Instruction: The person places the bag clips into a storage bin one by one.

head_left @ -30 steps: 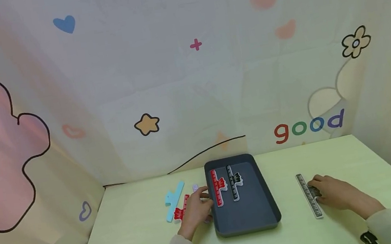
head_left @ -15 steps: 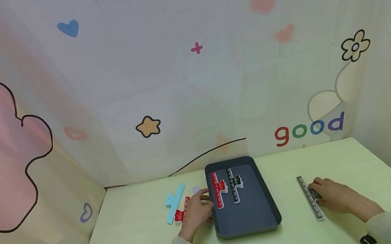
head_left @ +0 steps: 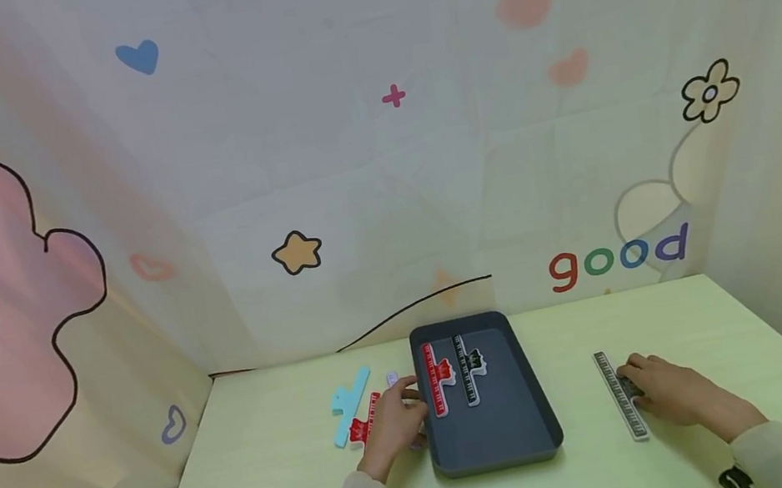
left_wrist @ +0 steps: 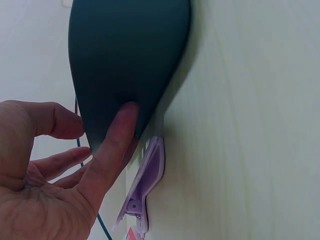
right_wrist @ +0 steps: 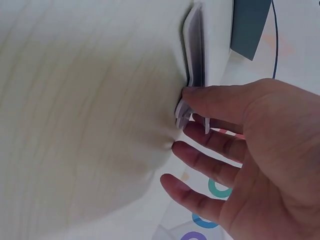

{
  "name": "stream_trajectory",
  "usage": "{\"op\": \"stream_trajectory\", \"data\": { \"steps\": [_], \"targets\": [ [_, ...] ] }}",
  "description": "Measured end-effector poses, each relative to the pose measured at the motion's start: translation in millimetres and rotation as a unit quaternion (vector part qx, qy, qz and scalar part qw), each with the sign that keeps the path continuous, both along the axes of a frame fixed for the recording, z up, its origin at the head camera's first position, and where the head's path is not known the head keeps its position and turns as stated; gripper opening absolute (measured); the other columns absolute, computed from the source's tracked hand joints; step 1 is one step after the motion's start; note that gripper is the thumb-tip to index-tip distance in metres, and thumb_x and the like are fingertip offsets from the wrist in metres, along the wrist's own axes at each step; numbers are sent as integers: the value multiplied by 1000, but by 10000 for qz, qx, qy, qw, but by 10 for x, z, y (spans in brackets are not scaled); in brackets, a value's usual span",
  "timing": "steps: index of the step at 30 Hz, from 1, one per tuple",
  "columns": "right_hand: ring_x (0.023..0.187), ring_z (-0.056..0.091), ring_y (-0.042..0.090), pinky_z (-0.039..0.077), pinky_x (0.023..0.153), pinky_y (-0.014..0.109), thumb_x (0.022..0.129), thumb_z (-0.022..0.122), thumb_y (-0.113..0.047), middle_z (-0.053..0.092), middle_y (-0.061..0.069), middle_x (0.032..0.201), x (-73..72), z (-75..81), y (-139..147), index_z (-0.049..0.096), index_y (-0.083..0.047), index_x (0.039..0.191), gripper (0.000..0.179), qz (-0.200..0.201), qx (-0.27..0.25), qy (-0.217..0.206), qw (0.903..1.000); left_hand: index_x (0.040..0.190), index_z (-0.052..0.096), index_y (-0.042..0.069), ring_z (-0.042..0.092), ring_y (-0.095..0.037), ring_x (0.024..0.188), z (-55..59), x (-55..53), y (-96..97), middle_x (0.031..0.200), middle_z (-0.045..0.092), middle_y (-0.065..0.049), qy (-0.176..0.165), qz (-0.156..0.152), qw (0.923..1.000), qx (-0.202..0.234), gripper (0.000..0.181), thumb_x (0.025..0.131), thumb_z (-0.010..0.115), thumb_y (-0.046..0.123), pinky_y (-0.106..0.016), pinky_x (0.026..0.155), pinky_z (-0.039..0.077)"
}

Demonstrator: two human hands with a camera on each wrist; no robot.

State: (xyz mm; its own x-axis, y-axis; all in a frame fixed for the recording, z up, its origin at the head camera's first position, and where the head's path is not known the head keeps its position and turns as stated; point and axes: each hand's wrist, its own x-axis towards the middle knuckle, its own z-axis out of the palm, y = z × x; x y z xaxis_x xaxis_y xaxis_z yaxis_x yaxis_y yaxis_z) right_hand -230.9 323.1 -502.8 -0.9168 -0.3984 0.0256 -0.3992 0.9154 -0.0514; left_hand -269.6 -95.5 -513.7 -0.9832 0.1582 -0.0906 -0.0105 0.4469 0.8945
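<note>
My left hand touches the left side of a dark grey tray. In the left wrist view, one straight finger lies on the tray's outer wall, and the thumb tip is by its edge. Out to the right, my right hand pinches the handle of a black ruler-patterned clip between thumb and fingers. That clip is at the table surface in the right wrist view. Inside the tray, a red ruler clip lies beside a black ruler clip.
Left of the tray lie a light blue clip and another red clip, partly behind my left hand. A purple clip lies close to the tray wall. A printed cloth hangs behind the pale table.
The head view has tilted slightly, so the scene sits a little lower than in the oldest frame. Hands, clips and tray keep their places.
</note>
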Motion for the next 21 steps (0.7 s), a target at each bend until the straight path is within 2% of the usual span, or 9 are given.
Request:
{"op": "stream_trajectory", "data": {
  "steps": [5, 9, 17, 21],
  "targets": [
    [89, 59, 22, 56, 71, 40, 83, 74, -15, 60, 10, 107, -15, 28, -35, 62, 0, 118, 40, -72, 52, 61, 9999, 142, 48, 4, 68, -20, 78, 14, -5, -8, 123, 62, -21, 32, -24, 10000, 10, 55, 89, 60, 10, -33, 52, 58],
    [90, 60, 23, 56, 71, 42, 83, 75, -15, 60, 10, 108, -12, 109, -102, 61, 0, 119, 42, -6, 18, 131, 9999, 142, 48, 4, 68, -21, 81, 7, -3, -19, 124, 62, -21, 20, 7, 10000, 25, 55, 89, 60, 10, -33, 52, 59],
    [107, 59, 35, 54, 76, 54, 82, 77, -17, 61, 12, 116, 30, 260, -236, 60, -3, 121, 45, 68, 144, 704, 9974, 143, 48, 5, 69, -20, 80, 4, -7, -15, 125, 62, -20, 5, -26, 9999, 111, 54, 90, 61, 11, -34, 53, 59],
    [109, 59, 35, 54, 77, 55, 83, 76, -16, 61, 13, 118, 42, 288, -271, 59, -4, 123, 45, 69, 53, 724, 9973, 142, 48, 5, 69, -20, 78, 1, 6, -8, 124, 62, -20, -3, -31, 10000, 68, 54, 90, 60, 11, -34, 53, 59]
  ]
}}
